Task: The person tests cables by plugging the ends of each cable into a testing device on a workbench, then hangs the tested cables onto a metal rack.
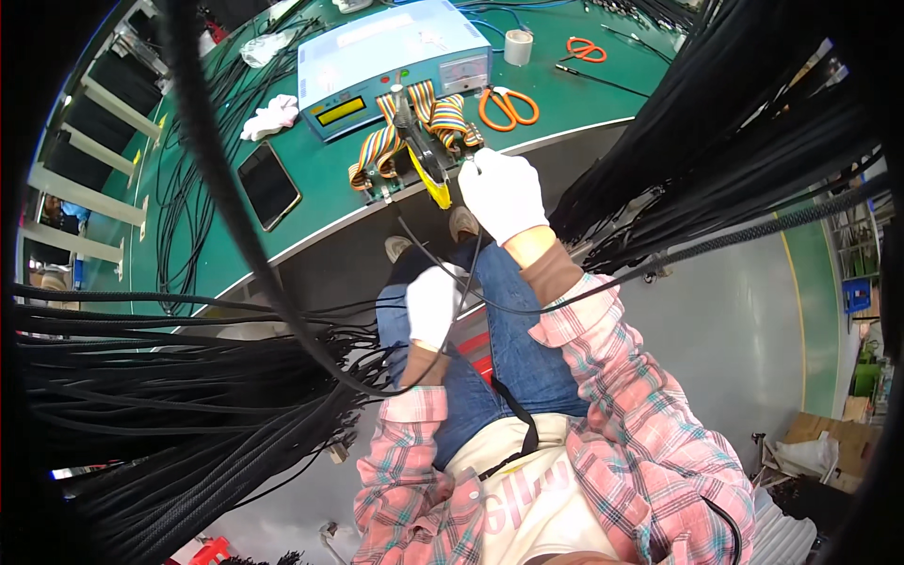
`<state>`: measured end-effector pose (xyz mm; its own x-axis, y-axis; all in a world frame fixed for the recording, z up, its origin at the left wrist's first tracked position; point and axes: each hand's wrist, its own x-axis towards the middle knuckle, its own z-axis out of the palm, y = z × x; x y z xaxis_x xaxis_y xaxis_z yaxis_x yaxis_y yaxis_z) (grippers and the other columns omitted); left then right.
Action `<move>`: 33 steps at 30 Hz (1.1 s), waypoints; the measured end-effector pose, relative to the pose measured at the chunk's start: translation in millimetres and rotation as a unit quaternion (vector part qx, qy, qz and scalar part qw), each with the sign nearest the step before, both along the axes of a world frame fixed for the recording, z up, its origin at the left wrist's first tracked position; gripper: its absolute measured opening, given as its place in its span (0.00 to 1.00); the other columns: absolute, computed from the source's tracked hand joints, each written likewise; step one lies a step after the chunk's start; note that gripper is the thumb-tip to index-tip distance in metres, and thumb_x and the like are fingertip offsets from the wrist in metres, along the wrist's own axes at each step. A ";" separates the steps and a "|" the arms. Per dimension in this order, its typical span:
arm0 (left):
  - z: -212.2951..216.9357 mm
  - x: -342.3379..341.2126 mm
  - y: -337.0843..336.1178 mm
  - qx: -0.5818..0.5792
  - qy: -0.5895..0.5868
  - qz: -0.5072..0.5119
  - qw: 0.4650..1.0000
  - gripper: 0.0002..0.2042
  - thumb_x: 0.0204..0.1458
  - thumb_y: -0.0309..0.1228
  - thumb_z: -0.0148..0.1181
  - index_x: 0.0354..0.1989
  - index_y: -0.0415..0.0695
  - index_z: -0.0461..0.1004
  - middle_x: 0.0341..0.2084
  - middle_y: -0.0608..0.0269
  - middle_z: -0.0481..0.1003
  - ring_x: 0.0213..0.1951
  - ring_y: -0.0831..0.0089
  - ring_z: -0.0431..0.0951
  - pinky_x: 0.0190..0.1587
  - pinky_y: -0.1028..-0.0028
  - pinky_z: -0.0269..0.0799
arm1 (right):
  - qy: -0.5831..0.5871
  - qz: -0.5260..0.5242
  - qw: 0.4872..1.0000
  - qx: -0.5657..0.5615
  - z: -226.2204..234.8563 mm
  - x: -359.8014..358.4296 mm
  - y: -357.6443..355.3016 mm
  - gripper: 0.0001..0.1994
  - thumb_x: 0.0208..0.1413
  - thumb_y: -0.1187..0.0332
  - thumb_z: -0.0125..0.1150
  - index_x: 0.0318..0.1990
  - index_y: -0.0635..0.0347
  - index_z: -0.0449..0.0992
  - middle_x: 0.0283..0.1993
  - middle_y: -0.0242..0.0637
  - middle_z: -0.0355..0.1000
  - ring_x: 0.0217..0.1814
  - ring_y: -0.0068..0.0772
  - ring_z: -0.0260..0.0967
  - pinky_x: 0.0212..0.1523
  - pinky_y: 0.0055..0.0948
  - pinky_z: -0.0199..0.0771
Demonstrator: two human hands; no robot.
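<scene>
1. Two white-gloved hands work at the near edge of the green bench (pixel 311 179), seen from above over a pink plaid shirt and blue jeans.
2. Right hand (pixel 504 193) is up at the bench edge, fingers pinched on the end of a thin black cable (pixel 527 306), just beside the yellow-handled clamp fixture (pixel 424 160).
3. Left hand (pixel 433 303) sits lower, over the person's lap, closed around the same black cable where it runs down from the fixture.
4. Rainbow ribbon cable (pixel 443 113) loops from the fixture to a light blue tester box (pixel 395 47) with a small display and a dial.
5. Orange-handled scissors (pixel 508 105) lie just right of the ribbon cable; a second orange pair (pixel 586 49) lies farther back, near a roll of tape (pixel 518 45).
6. Dark phone (pixel 268 184) lies flat on the bench to the left, with a white cloth (pixel 271 117) beyond it.
7. Thick bundles of black cables (pixel 179 414) hang at both sides of the person.
</scene>
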<state>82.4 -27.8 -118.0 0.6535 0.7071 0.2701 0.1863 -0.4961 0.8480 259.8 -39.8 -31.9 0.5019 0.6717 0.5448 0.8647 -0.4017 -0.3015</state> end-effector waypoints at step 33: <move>63.3 20.1 55.2 -0.388 -0.258 0.127 0.876 0.13 0.57 0.37 0.55 0.28 0.43 0.78 0.07 0.77 0.56 0.09 0.84 0.49 0.12 0.80 0.40 | 0.143 0.164 0.976 0.023 -11.9 -2.0 -23.4 0.08 0.50 0.65 0.54 0.26 0.58 0.74 0.24 0.37 0.72 0.23 0.43 0.68 0.27 0.37 0.68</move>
